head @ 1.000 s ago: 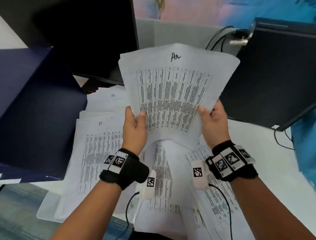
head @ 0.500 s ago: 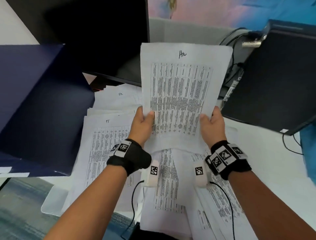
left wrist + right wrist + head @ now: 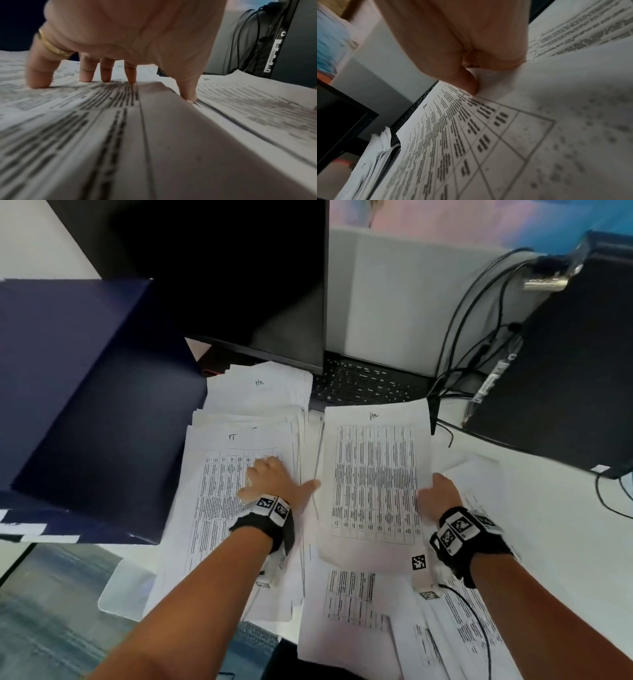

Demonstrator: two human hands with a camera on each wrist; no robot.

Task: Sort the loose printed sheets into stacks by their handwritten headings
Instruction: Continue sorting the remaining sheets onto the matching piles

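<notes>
A sheet bundle headed "Hr" lies nearly flat, low over the loose printed sheets at the desk's front. My right hand pinches its right edge, thumb on top of the "Hr" bundle, the other fingers hidden under the paper. To the left, my left hand rests spread on the stack headed "IT". In the left wrist view its fingertips press the "IT" stack, holding nothing. Behind that stack lies another stack headed "Hr".
A dark blue box stands against the stacks' left side. A laptop keyboard and dark screen lie behind the paper. A black computer case with cables is at the right; bare white desk lies before it.
Both hands held the "Hr" bundle upright. My left hand has let go and dropped onto the "IT" stack; my right hand has lowered the bundle nearly flat beside it.
</notes>
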